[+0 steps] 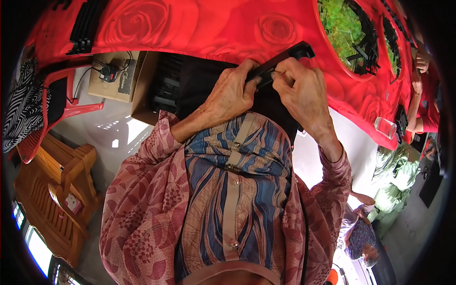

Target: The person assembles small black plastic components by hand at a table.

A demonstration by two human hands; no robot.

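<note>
A long black plastic strip [299,49] with a blocky far end is held slantwise over the table's near edge, above my lap. My left hand [233,90] closes on its near end, with the thumb pressed along the side. Against the strip's middle, my right hand [302,88] is closed in a pinch, thumb and forefinger together. Whether a small part sits in that pinch is too hidden to make out. The red rose-patterned tablecloth [216,28] lies just beyond both hands.
Black strips [84,27] lie at the table's far left. A red-rimmed basket [324,45] holds green and black pieces; another basket [396,76] stands beside it. A clear cup [385,128] is near the right edge. An open cardboard box [142,102] stands below; co-workers' hands [420,61] show at right.
</note>
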